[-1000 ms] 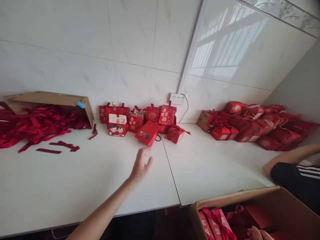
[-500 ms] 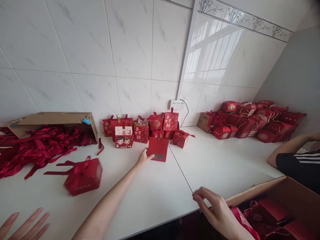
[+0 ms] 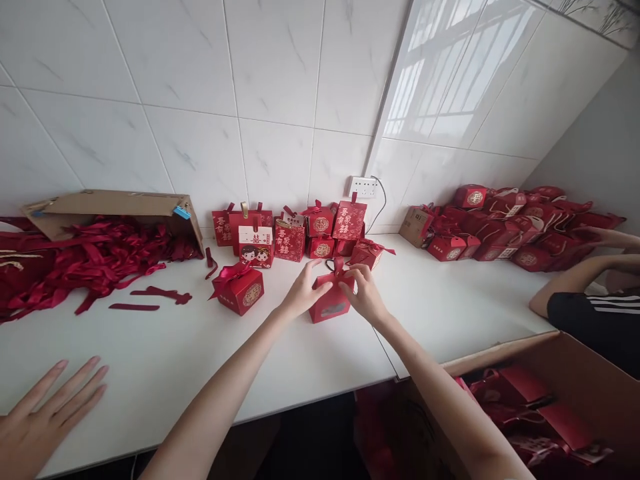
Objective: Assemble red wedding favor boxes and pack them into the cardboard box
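Note:
A red gift box [image 3: 330, 308] with a dark oval patch on its front stands upright on the white table. Both my hands are at its top. My left hand [image 3: 300, 292] pinches the upper left edge, thumb in front. From the other side my right hand [image 3: 367, 293] has its fingers closed on the upper right edge. Between them a ribbon loop [image 3: 339, 265] sticks up from the top. To the left sits another red box with a bow [image 3: 243, 290], bearing a gold round emblem. Several decorated red boxes [image 3: 290, 240] stand behind, by the wall.
A carton [image 3: 115, 207] spills red ribbons [image 3: 115, 260] at left, with loose strips [image 3: 134, 307] nearby. Another person's hand [image 3: 50, 407] lies at lower left. Red boxes are piled [image 3: 500, 227] at right, near another person's sleeve [image 3: 590, 327]. An open carton [image 3: 590, 373] holds red boxes.
My right hand has come from near the open carton to the red gift box, and my left hand has moved to its top. The bowed box has shifted right and now sits still.

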A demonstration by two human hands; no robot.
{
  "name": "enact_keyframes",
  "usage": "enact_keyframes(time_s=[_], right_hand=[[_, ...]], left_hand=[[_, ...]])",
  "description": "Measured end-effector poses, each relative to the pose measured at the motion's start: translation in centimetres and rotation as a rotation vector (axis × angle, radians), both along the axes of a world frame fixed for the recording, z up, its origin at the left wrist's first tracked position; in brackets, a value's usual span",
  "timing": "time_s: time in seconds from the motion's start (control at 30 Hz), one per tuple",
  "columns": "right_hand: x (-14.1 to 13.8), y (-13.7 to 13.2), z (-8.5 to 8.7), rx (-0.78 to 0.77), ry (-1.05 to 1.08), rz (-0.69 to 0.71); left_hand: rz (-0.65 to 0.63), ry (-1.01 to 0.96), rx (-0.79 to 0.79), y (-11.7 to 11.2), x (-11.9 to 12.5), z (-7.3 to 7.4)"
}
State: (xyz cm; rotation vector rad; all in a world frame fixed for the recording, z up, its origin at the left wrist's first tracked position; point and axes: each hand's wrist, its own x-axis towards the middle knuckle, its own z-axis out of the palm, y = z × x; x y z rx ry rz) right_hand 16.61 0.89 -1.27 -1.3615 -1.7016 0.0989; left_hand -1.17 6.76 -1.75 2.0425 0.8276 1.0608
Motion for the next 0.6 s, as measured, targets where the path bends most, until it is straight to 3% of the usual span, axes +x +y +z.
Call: enact_keyframes(time_s=[0.1,0.37,0.6], right_hand=[[-0.8,-1.4,-0.2,0.01,0.002,-0.02],[-2.5,-2.7,-1.9,0.222,-0.097,-0.035],[-2.5,-2.6,-1.9,0.251,-0.137,-0.063]], left_hand=[[-0.054,-0.004,0.024,-0.5,0.7,1.0],[-0.026,-0.15,0.21,-3.2,0.0,-0.6],[-0.048,-0.176,0.409,-3.0,0.6,0.0]])
